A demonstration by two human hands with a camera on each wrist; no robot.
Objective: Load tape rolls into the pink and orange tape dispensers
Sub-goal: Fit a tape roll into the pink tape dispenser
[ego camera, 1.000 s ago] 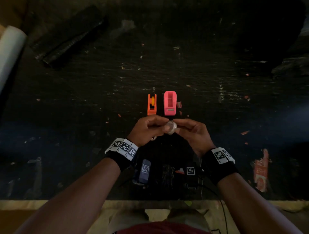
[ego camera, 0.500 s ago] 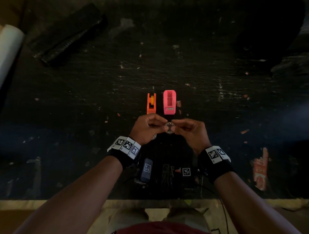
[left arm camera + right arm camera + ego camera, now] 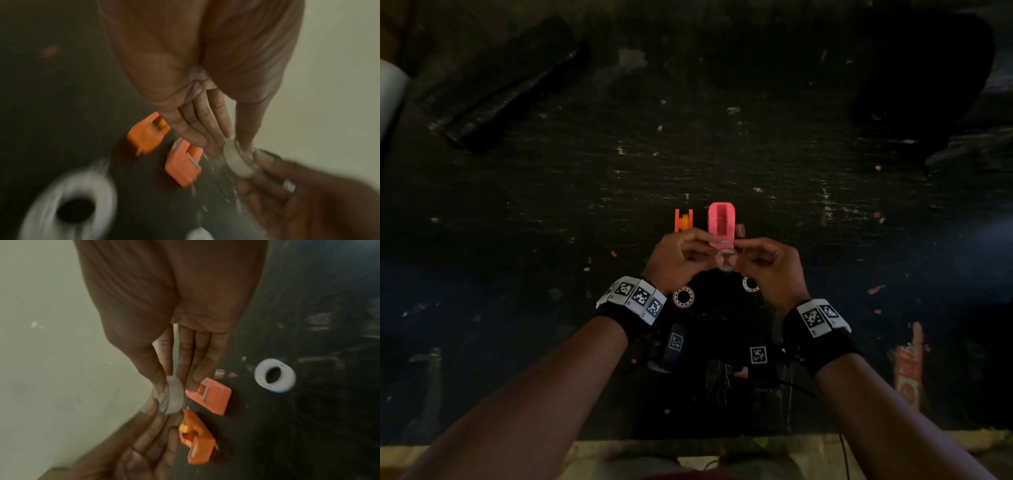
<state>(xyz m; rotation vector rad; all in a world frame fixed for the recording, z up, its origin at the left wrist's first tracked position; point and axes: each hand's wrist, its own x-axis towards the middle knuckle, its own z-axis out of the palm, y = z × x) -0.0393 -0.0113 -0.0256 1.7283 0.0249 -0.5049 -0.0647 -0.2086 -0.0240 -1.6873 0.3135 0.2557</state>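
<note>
Both hands hold one small tape roll (image 3: 726, 260) up in the air, just near the two dispensers. The left hand (image 3: 677, 257) pinches it from the left side, and the right hand (image 3: 774, 265) pinches it from the right. The pink dispenser (image 3: 720, 224) sits on the dark surface (image 3: 551, 205) just past the hands, with the orange dispenser (image 3: 683, 221) close on its left. Two more rolls lie flat on the surface near the wrists — a left spare roll (image 3: 683, 296) and a right spare roll (image 3: 750, 284). The right wrist view shows the held roll side-on — a thick pale ring between thumb and fingertips (image 3: 159, 382). The left wrist view is blurry.
</note>
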